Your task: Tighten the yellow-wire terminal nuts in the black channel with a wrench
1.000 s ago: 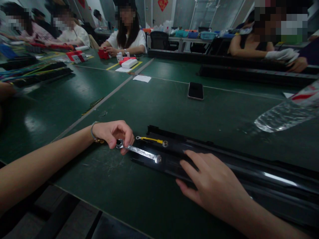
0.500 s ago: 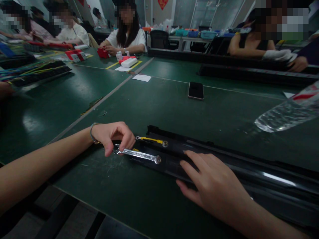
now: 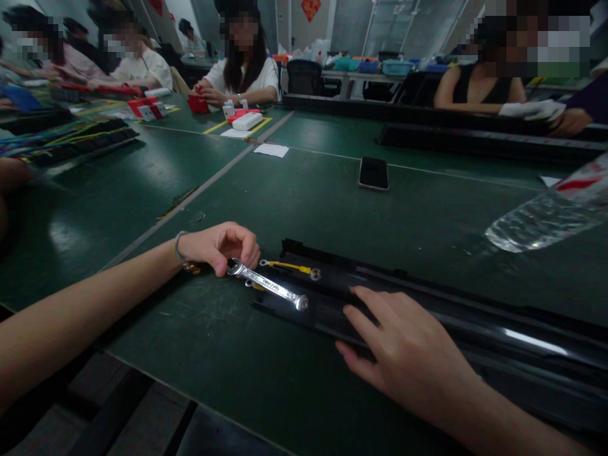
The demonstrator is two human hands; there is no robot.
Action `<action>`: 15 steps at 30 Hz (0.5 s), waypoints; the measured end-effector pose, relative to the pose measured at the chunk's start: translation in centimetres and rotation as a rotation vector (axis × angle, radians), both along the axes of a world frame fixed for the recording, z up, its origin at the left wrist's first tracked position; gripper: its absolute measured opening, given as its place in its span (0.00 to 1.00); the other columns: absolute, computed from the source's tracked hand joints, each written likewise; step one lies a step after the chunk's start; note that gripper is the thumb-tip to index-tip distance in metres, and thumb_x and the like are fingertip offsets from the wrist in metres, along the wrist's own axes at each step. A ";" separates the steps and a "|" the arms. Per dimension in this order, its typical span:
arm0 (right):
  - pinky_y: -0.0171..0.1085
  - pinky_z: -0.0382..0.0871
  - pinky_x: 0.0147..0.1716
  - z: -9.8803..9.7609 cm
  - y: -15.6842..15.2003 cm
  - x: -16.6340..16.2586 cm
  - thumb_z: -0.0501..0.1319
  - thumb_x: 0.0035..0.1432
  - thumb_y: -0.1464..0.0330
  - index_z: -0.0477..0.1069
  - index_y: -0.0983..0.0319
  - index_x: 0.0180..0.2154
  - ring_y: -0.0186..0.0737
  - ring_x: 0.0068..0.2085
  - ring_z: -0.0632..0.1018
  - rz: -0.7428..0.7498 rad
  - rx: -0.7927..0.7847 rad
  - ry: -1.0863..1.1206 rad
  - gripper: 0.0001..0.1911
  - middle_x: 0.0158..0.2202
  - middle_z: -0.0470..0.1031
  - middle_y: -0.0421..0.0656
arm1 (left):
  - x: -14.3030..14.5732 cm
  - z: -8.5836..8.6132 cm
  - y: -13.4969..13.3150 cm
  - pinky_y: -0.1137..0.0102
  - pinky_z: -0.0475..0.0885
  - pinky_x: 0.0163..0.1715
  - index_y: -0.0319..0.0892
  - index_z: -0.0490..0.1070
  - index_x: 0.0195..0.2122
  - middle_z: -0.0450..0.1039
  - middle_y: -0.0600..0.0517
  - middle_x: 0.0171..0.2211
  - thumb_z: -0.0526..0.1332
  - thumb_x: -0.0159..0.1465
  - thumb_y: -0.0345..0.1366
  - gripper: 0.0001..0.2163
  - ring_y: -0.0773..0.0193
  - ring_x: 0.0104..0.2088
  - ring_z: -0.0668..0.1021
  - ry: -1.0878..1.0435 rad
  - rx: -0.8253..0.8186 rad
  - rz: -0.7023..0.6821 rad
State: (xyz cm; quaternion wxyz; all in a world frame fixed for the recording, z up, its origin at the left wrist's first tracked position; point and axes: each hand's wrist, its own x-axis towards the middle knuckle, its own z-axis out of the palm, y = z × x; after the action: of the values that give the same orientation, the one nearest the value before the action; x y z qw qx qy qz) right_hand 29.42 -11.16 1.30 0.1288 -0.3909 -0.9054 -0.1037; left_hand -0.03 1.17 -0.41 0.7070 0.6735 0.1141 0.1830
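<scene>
My left hand (image 3: pixel 216 246) pinches the free end of a small silver wrench (image 3: pixel 268 286). The wrench's other end sits on a fastener at the near end of a long black channel (image 3: pixel 475 316) lying across the green table (image 3: pixel 294 209). A short yellow wire (image 3: pixel 285 266) with ring terminals runs along the channel to a second screw (image 3: pixel 314 274). My right hand (image 3: pixel 403 345) lies flat on the channel with fingers spread, pressing it down, just right of the wrench head.
A black phone (image 3: pixel 373 173) lies face up beyond the channel. A clear plastic bottle (image 3: pixel 551 212) lies at the right edge. White paper (image 3: pixel 270 150) and red and white boxes (image 3: pixel 244 119) sit farther back. Other people work at the far sides.
My left hand swung the wrench handle toward me, then back away from me, pivoting about the fastener. My right hand and the channel stayed still.
</scene>
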 end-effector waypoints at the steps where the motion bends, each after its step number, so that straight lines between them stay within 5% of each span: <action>1: 0.40 0.64 0.31 0.0 0.1 0.0 0.56 0.50 0.64 0.73 0.64 0.32 0.44 0.33 0.71 -0.003 -0.004 0.000 0.12 0.39 0.73 0.52 | 0.0 0.0 0.0 0.68 0.66 0.27 0.40 0.69 0.27 0.65 0.53 0.20 0.69 0.46 0.38 0.12 0.65 0.24 0.69 0.004 -0.006 0.023; 15: 0.40 0.65 0.31 0.1 0.0 0.0 0.56 0.49 0.64 0.73 0.64 0.33 0.45 0.33 0.72 -0.006 -0.005 -0.005 0.13 0.38 0.73 0.52 | -0.1 -0.1 0.2 0.69 0.68 0.27 0.39 0.70 0.29 0.68 0.52 0.22 0.68 0.48 0.38 0.11 0.65 0.25 0.71 0.027 -0.028 0.164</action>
State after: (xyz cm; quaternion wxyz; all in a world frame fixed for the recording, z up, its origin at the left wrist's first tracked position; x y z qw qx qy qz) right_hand 29.39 -11.15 1.36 0.1252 -0.3935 -0.9049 -0.1028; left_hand -0.14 1.36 -0.52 0.6974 0.6542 0.1812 0.2297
